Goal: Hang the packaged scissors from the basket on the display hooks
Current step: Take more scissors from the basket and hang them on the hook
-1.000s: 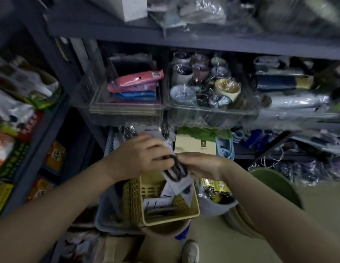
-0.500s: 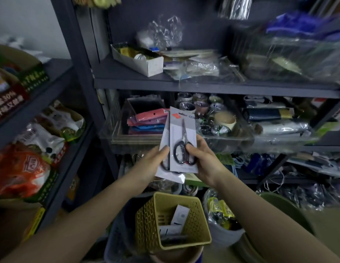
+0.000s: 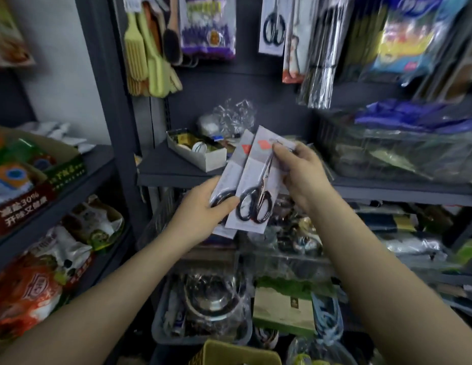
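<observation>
Two scissors packs overlap; front scissors pack [image 3: 256, 188] covers most of the rear scissors pack [image 3: 230, 180], of which only the left strip, a red tag and part of a black handle show. Card print is too blurred to read.

Yellow basket [image 3: 237, 355] is cut off at the bottom edge, only its rim visible, contents unseen.

Hanging scissors pack [image 3: 273, 25] at the top is cut by the frame; its hook cannot be made out. Dark back panel just left of it and below it is bare. Green brushes [image 3: 150, 56] hang well to the left.

Left hand [image 3: 203, 209]: thumb on front, fingers behind, gripping the lower ends of both packs near the handles. Right hand [image 3: 300, 172]: fingertips pinching the front pack's top right corner. Both packs tilt right, held in front of the grey shelf [image 3: 161, 169], well below the hanging goods.
</observation>
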### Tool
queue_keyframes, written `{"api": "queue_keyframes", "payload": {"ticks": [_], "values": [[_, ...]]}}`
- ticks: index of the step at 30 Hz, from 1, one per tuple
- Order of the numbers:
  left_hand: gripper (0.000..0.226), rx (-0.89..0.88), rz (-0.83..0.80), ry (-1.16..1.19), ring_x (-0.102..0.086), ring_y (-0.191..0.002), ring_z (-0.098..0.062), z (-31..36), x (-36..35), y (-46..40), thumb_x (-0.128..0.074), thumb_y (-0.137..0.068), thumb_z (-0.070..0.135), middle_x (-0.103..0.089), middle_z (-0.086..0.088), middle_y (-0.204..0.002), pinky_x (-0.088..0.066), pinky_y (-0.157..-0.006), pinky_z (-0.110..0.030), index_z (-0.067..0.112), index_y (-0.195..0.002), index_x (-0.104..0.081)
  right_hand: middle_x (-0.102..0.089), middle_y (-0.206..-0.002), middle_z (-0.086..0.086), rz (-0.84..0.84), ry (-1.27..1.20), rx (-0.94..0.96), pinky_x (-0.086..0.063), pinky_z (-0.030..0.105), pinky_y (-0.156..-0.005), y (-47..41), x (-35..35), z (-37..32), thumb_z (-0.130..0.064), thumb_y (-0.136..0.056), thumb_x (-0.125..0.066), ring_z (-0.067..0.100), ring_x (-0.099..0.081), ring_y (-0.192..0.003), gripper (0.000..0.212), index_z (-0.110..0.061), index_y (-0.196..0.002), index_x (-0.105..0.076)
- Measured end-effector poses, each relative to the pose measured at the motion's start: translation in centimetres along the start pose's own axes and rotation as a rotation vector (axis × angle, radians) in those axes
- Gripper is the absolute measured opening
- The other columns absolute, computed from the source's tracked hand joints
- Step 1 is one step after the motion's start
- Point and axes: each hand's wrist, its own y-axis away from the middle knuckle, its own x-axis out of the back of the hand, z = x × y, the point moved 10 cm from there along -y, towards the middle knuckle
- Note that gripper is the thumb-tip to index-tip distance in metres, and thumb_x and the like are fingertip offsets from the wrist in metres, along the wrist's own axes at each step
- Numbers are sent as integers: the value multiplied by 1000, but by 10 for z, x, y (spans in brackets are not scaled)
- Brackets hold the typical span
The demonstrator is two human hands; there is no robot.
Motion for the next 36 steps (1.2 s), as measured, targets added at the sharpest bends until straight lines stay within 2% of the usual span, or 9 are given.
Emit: {"api": "queue_keyframes", "payload": {"ticks": [7, 11, 14, 18, 20, 24, 28, 31, 36], "values": [[16, -83, 319, -40, -54, -58, 7, 47, 56, -77, -58, -86, 18, -61, 11, -73, -41, -56, -11, 32, -79, -59, -68, -56, -4, -49, 8, 181, -52, 20, -49, -87, -13, -110, -7, -91, -53, 8, -65, -50, 19, -14, -75, -50], [6, -114, 385, -65, -57, -65, 1, 77, 74, -116, -58, -86, 21, -64, 10, -80, -44, -61, -18, 25, -89, -62, -70, -107, 13, -18, 136, 289, -58, 34, -82, -135, -19, -163, -18, -87, -59, 19, -71, -90, 24, -9, -108, -51], [15, -177, 414, 0, -59, -63, 10, 104, 80, -141, -57, -87, 20, -64, 16, -80, -44, -59, -8, 34, -85, -60, -66, -90, 7, -9, 128, 338, -57, 25, -67, -170, -27, -197, -13, -91, -52, 11, -71, -68, 10, -13, -100, -47], [14, -178, 430, 24, -58, -57, 9, 114, 83, -170, -56, -87, 21, -68, 20, -65, -45, -58, -13, 31, -80, -62, -62, -103, 14, 35, 203, 375, -52, 53, -91, -210, -44, -230, -16, -86, -53, 26, -62, -93, 14, -10, -99, -52], [13, -185, 425, 10, -58, -58, 7, 117, 84, -181, -57, -87, 22, -69, 19, -64, -46, -61, -18, 31, -79, -63, -61, -100, 11, 51, 216, 380, -53, 36, -81, -221, -52, -239, -17, -89, -51, 23, -59, -91, 27, -4, -113, -47], [13, -225, 440, -27, -60, -64, 6, 128, 83, -195, -58, -86, 23, -68, 14, -80, -48, -67, -21, 33, -81, -63, -42, -68, 2, 83, 211, 440, -35, 21, -49, -236, -61, -254, -16, -95, -46, 12, -38, -58, 17, -14, -79, -41], [12, -232, 455, -43, -63, -69, 2, 133, 84, -206, -58, -86, 22, -69, 13, -82, -48, -67, -23, 33, -84, -63, -64, -106, 14, 112, 142, 472, -52, 37, -85, -254, -65, -262, -20, -93, -51, 26, -62, -94, 13, -8, -98, -53], [13, -253, 467, -53, -64, -76, -6, 136, 85, -212, -59, -86, 21, -69, 10, -86, -50, -72, -27, 33, -83, -64, -64, -102, 13, 124, 120, 426, -53, 41, -89, -270, -64, -259, -16, -90, -54, 28, -62, -92, 18, -14, -73, -47], [13, -279, 470, -73, -66, -92, -18, 142, 85, -220, -59, -86, 22, -71, 0, -98, -51, -83, -35, 34, -84, -63, -64, -99, 9, 86, 46, 313, -52, 44, -92, -283, -61, -241, -10, -88, -57, 29, -62, -99, 13, -17, -78, -51]]}}
